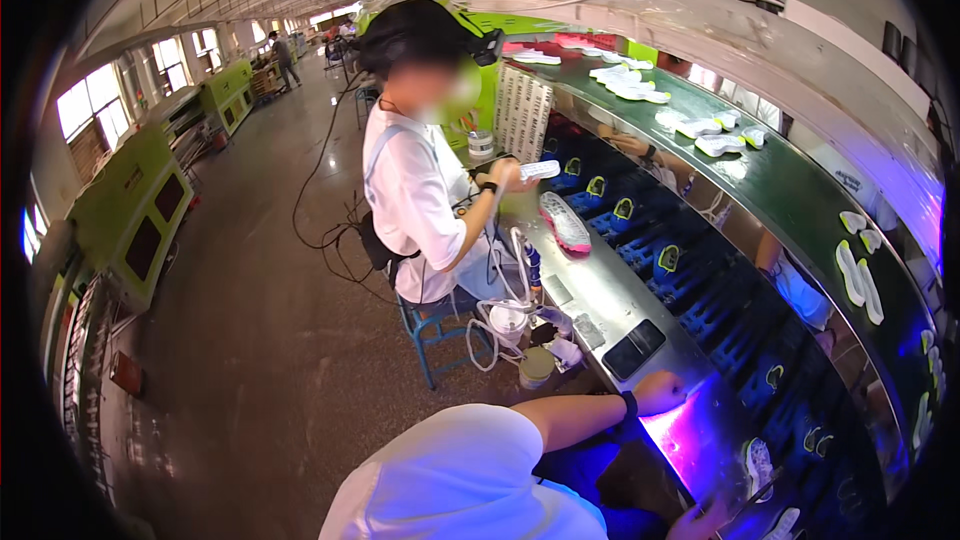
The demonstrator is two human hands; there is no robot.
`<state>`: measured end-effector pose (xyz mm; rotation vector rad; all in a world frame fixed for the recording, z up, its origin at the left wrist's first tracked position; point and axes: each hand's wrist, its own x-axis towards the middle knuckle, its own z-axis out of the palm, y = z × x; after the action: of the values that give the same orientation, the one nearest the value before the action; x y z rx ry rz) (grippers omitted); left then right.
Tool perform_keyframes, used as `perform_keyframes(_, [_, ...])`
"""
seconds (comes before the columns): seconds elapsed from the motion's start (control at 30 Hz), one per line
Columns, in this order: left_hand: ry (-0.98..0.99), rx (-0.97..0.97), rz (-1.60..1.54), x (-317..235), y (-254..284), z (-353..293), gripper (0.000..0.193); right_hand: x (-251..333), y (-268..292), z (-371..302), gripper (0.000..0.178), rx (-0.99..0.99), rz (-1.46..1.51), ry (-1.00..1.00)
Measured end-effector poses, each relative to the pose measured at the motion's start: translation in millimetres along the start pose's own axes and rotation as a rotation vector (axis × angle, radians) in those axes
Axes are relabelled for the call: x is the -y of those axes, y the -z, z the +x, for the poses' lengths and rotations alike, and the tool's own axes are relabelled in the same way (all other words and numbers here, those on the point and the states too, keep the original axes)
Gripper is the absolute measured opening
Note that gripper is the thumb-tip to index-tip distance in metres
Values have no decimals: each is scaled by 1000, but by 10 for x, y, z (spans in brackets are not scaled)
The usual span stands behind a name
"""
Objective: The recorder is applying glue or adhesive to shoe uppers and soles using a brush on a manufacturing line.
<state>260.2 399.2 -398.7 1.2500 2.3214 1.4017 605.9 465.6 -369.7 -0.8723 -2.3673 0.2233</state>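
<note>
My left hand (pixel 662 393), with a black band on the wrist, rests on the steel worktable (pixel 600 290) at the edge of a patch of purple light. Its fingers are curled under, and I cannot see whether it holds anything. A black phone (pixel 635 348) lies just beyond it. My right hand (pixel 700 518) shows only partly at the lower edge, by the table's rim, near a white shoe sole (pixel 760 462). My white-shirted shoulder fills the bottom middle.
A seated co-worker (pixel 420 200) on a blue stool (pixel 435 325) holds a white piece (pixel 540 170) over a pink-grey sole (pixel 565 222). A green belt (pixel 800 190) carries white soles above blue holders (pixel 690 280). Jars (pixel 537 365) stand nearby. Green machines (pixel 140 210) line the left aisle.
</note>
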Motion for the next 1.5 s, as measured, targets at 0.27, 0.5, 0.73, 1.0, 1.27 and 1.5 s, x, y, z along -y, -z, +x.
perform_keyframes(0.27, [-32, 27, 52, -192, -16, -99, 20, -37, -32, -349, 63, 89, -2, -37])
perform_keyframes(0.5, [-6, 33, 26, -123, -95, -104, 44, -348, -346, -590, 62, 82, -105, -84])
perform_keyframes(0.73, [174, 69, 129, -36, 0, 26, 33, -8, -196, -246, 50, 86, 75, -127])
perform_keyframes(1.0, [110, 74, 72, -62, -150, 11, 27, -71, -145, -330, 52, 66, 40, -171])
perform_keyframes(1.27, [168, 47, -35, 44, -153, 15, 29, -75, -114, -313, 53, 82, 58, -151])
perform_keyframes(1.5, [165, 48, 7, 39, -124, 26, 30, -88, -104, -310, 51, 67, 107, -146])
